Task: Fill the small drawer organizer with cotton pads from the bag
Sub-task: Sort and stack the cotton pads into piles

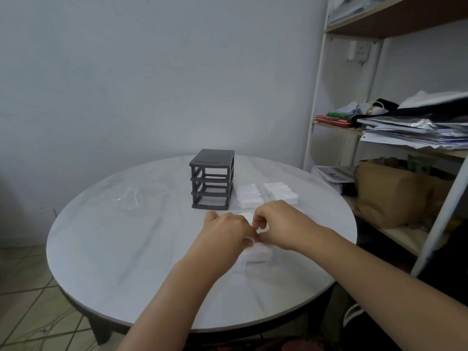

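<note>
Nearest the camera, two bare forearms reach in over the edge of the round table, which has a pale marbled top. Both hands meet above a drawer filled with white cotton pads that sits on the table in front of the person. The left hand is curled, its fingertips pinched together where they touch the right hand's. The right hand is curled too, thumb and fingers pinched at the same spot; something white shows between the two hands, but whether either hand really grips a pad is too blurred to tell. The hands cover the far half of the drawer.

Further back, to the right of centre, two more drawers full of pads lie side by side on the table, just beside the frame. That dark grey frame stands upright with all three slots open and bare. To its left, apart from it, a clear crumpled bag lies flat on the table.

Right of the table stands a shelf piled with papers, with a brown paper sack on a lower level
</note>
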